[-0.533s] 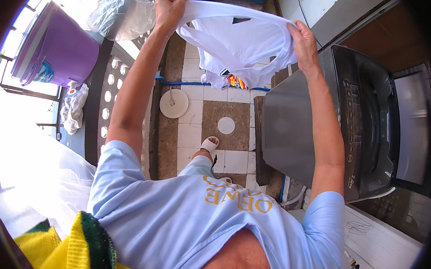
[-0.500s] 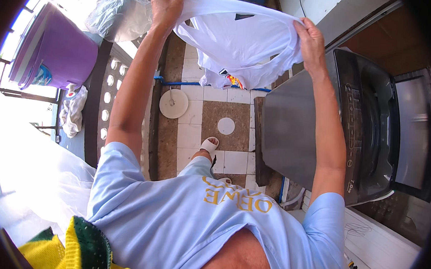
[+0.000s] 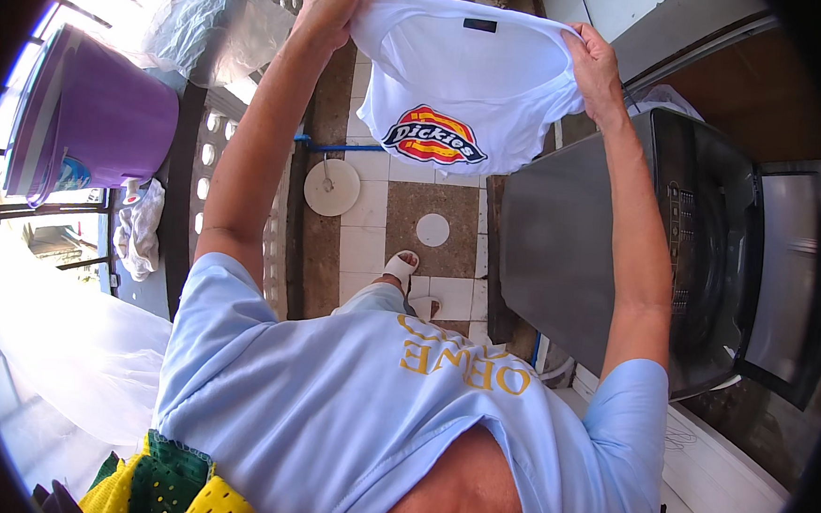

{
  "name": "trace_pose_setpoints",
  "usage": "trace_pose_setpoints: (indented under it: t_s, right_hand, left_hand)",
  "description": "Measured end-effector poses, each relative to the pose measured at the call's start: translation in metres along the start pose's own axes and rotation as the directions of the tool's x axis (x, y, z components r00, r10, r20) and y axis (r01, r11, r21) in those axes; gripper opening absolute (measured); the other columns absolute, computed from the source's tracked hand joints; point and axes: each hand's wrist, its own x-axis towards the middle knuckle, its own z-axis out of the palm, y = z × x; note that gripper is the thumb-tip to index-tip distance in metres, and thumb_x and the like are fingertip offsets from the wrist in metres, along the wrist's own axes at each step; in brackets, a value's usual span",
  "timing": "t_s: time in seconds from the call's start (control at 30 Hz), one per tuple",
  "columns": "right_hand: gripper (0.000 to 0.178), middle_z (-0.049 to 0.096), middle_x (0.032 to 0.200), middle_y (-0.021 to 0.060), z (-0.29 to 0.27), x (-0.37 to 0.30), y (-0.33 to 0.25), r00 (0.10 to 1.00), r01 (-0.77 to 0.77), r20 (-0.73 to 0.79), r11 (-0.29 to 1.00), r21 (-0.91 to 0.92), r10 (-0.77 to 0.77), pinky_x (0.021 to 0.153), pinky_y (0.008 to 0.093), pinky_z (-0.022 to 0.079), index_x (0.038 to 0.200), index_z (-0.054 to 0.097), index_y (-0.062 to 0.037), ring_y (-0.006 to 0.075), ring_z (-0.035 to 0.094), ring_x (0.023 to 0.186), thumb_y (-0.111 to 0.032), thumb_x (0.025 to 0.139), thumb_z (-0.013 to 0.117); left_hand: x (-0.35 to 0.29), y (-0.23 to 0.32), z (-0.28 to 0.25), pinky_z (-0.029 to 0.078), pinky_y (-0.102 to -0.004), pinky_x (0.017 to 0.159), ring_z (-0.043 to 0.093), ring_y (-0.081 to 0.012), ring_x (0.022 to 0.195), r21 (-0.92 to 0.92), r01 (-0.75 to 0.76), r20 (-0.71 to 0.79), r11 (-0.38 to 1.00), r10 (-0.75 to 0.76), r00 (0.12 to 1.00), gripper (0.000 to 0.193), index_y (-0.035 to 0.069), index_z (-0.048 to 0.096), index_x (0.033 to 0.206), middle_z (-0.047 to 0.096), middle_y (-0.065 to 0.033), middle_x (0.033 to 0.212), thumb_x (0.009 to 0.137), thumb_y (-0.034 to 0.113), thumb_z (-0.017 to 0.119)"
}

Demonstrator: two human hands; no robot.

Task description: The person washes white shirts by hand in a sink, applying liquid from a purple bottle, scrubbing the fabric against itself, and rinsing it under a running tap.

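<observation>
Held out at arm's length at the top of the view is a white T-shirt (image 3: 522, 118), hanging between my two hands. My left hand (image 3: 336, 9) is closed on its upper left edge. The opposite edge is pinched in my right hand (image 3: 595, 72). The wide opening between them shows a small black label (image 3: 480, 25) inside the far side. A red, yellow and black printed emblem (image 3: 434, 134) faces me on the lower part of the fabric.
On the right stands a grey top-loading washing machine (image 3: 561, 256) with its lid raised. A purple bucket (image 3: 123, 112) and a clear plastic bag (image 3: 213, 23) are at the left. A round white disc (image 3: 330, 200) lies on the tiled floor near a blue pipe (image 3: 346, 148). Yellow-green mesh cloth (image 3: 169, 477) drapes my left shoulder.
The T-shirt has turned and spread, so its printed emblem and the inner label now show plainly. Both hands have shifted slightly right and still hold it.
</observation>
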Motion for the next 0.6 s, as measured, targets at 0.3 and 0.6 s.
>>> trace_pose_setpoints:
  t_s: [0.3, 0.6]
  right_hand:
    - [0.03, 0.064, 0.099, 0.0021, -0.007, 0.015, -0.129, 0.834, 0.415, 0.452, 0.899, -0.138, -0.316, 0.08, 0.0261, 0.047, 0.113, 0.059, -0.0037, 0.0105, 0.058, 0.09, -0.009, 0.084, 0.06]
    - [0.022, 0.066, 0.096, 0.0068, -0.075, 0.047, -0.216, 0.877, 0.328, 0.246, 0.889, 0.319, -0.412, 0.072, 0.0296, 0.053, 0.105, 0.063, -0.0014, 0.0152, 0.064, 0.083, -0.015, 0.089, 0.057]
  left_hand:
    - [-0.052, 0.101, 0.144, 0.052, -0.0293, 0.065, 0.063, -0.0163, 0.075, -0.139, -0.253, 0.458, 0.957, 0.289, 0.841, 0.008, 0.004, 0.062, 0.091, 0.063, -0.0064, 0.082, 0.086, 0.01, 0.064]
    - [-0.161, -0.038, 0.068, 0.044, -0.0268, 0.072, 0.051, -0.0111, 0.082, 0.371, -0.565, -0.122, 0.737, 0.642, 0.757, 0.036, -0.001, 0.051, 0.106, 0.054, -0.0062, 0.095, 0.083, 0.021, 0.07]
